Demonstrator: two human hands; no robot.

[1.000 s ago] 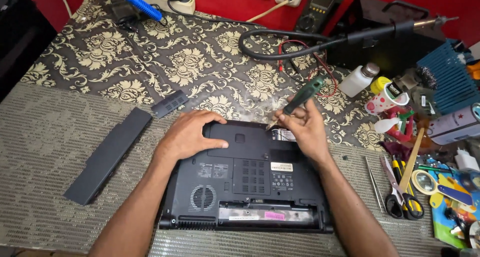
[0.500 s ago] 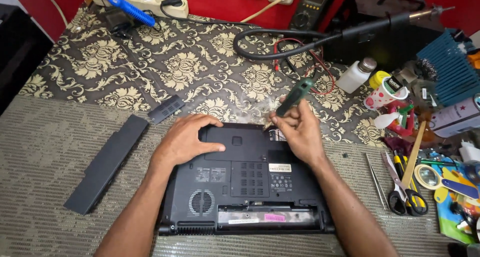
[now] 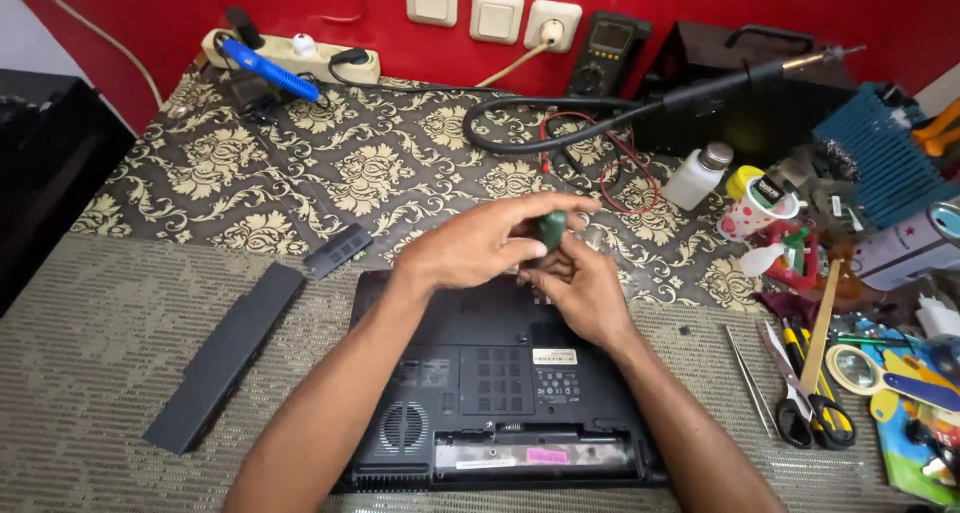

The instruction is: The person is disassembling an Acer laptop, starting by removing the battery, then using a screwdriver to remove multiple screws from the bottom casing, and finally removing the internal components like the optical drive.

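- Since prev. frame: left hand [image 3: 475, 243] is lifting off the laptop [image 3: 490, 383] and joining right hand [image 3: 580, 288] at the green screwdriver [image 3: 552, 228].
- Both hands are closing round screwdriver, fingers curled, above laptop's rear edge.
- Laptop is lying base-up on counter [image 3: 100, 373].
- Done, by appearance: battery [image 3: 225, 353] and small cover [image 3: 338, 250] are lying out at left.
- Remaining: base panel is still sitting in place.
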